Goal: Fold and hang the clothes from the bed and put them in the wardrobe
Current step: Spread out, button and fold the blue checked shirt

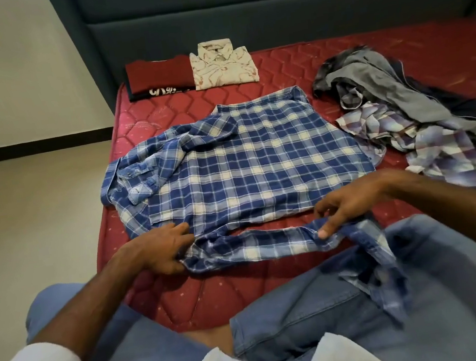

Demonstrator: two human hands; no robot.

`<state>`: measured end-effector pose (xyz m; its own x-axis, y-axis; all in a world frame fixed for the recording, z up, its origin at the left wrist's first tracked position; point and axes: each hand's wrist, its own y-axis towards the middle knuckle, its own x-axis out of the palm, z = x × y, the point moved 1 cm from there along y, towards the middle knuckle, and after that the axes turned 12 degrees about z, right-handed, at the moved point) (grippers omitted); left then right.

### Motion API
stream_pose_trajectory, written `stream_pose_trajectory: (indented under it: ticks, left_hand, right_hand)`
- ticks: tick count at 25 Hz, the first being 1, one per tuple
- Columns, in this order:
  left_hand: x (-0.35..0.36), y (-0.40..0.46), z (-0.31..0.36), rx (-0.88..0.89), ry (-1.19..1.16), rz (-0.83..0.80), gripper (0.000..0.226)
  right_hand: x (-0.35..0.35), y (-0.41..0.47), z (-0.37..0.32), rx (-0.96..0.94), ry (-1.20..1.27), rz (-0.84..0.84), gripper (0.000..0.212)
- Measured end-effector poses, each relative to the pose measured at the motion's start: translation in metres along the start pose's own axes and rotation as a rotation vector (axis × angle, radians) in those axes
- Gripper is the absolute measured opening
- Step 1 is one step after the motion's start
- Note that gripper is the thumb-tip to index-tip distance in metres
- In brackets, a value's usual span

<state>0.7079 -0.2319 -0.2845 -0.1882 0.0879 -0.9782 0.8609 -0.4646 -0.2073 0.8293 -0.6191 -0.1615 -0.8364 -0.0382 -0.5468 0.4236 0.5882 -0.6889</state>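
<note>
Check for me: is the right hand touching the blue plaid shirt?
Touching. The head view shows the right hand pinching a sleeve of the blue plaid shirt, thumb and fingers curled around the cloth near the bed's front edge.

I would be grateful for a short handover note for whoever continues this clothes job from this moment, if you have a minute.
Left hand: grip on the near left end of the blue plaid shirt, by its sleeve.
Right hand: pinches that sleeve further along; the cuff trails over the person's lap.
The shirt lies spread back-up on the red mattress, other sleeve bunched on its left.
Done: folded maroon top stacked on a black garment, and folded cream patterned shirt, near the headboard.
Left: fold this shirt, then the unfolded pile on the right. No wardrobe in view.
</note>
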Motion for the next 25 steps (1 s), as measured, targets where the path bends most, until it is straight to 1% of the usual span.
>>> stream_pose_trajectory:
  ticks: [1, 2, 3, 4, 5, 6, 7, 8, 9, 11, 12, 13, 14, 15, 16, 17, 18, 20, 22, 24, 25]
  left_hand:
    - [-0.003, 0.001, 0.001, -0.012, -0.024, 0.013, 0.056]
    - [-0.006, 0.002, 0.003, -0.022, -0.047, 0.020, 0.058]
    - [-0.007, 0.002, 0.004, -0.021, -0.054, 0.022, 0.059]
    - [-0.007, 0.002, 0.004, -0.025, -0.059, 0.011, 0.060]
    - [-0.007, 0.000, 0.004, -0.020, -0.056, 0.007, 0.060]
    - [-0.007, -0.001, 0.004, -0.020, -0.060, -0.003, 0.059]
    - [-0.008, -0.002, 0.003, -0.012, -0.059, -0.016, 0.056]
    - [-0.009, -0.002, 0.002, -0.012, -0.066, -0.026, 0.052]
    - [-0.010, 0.000, 0.001, -0.003, -0.066, -0.026, 0.047]
    - [-0.012, 0.006, 0.001, -0.031, -0.140, -0.061, 0.045]
    - [-0.016, 0.007, -0.001, -0.065, -0.219, -0.070, 0.047]
    - [-0.018, 0.009, -0.006, -0.077, -0.292, -0.053, 0.046]
    - [-0.021, 0.011, -0.012, -0.132, -0.406, -0.014, 0.041]
    - [-0.022, 0.013, -0.022, -0.193, -0.427, 0.049, 0.032]
    - [-0.022, 0.015, -0.034, -0.288, -0.468, 0.100, 0.021]
    - [-0.023, 0.019, -0.049, -0.360, -0.474, 0.172, 0.016]
    - [-0.021, 0.024, -0.064, -0.425, -0.468, 0.267, 0.018]
    - [-0.017, 0.036, -0.083, -0.480, -0.371, 0.401, 0.022]
    - [-0.011, 0.053, -0.092, -0.461, -0.195, 0.443, 0.028]
    - [0.006, 0.070, -0.093, -0.342, 0.059, 0.486, 0.031]
    - [0.017, 0.074, -0.093, -0.289, 0.133, 0.517, 0.031]
  right_hand:
    - [-0.002, 0.003, 0.005, -0.043, 0.137, -0.041, 0.085]
    - [-0.004, 0.005, 0.009, -0.088, 0.352, -0.120, 0.085]
    - [-0.004, 0.007, 0.014, -0.122, 0.545, -0.228, 0.082]
    - [-0.007, 0.007, 0.014, -0.146, 0.654, -0.322, 0.074]
    - [-0.013, 0.012, 0.014, -0.149, 0.612, -0.313, 0.065]
    - [-0.018, 0.017, 0.016, -0.097, 0.438, -0.232, 0.061]
    - [-0.021, 0.024, 0.018, -0.024, 0.160, -0.130, 0.063]
    - [-0.020, 0.031, 0.020, 0.027, -0.102, -0.081, 0.066]
    - [-0.015, 0.038, 0.020, 0.065, -0.219, -0.083, 0.062]
    - [0.007, 0.057, 0.016, 0.053, -0.143, -0.098, 0.040]
    - [0.017, 0.067, 0.011, 0.030, -0.151, -0.113, 0.031]
    - [0.024, 0.074, 0.002, 0.001, -0.252, -0.095, 0.025]
    - [0.024, 0.086, -0.006, -0.027, -0.378, -0.045, 0.021]
    - [0.019, 0.097, -0.015, -0.045, -0.489, 0.038, 0.019]
    - [0.010, 0.110, -0.026, -0.065, -0.522, 0.115, 0.020]
    - [-0.001, 0.122, -0.036, -0.092, -0.488, 0.177, 0.019]
    - [-0.014, 0.135, -0.049, -0.130, -0.421, 0.235, 0.018]
    - [-0.039, 0.158, -0.074, -0.202, -0.324, 0.308, 0.017]
    - [-0.064, 0.191, -0.095, -0.258, -0.330, 0.384, 0.016]
    - [-0.092, 0.226, -0.115, -0.316, -0.311, 0.507, 0.017]
    - [-0.106, 0.245, -0.126, -0.349, -0.290, 0.583, 0.018]
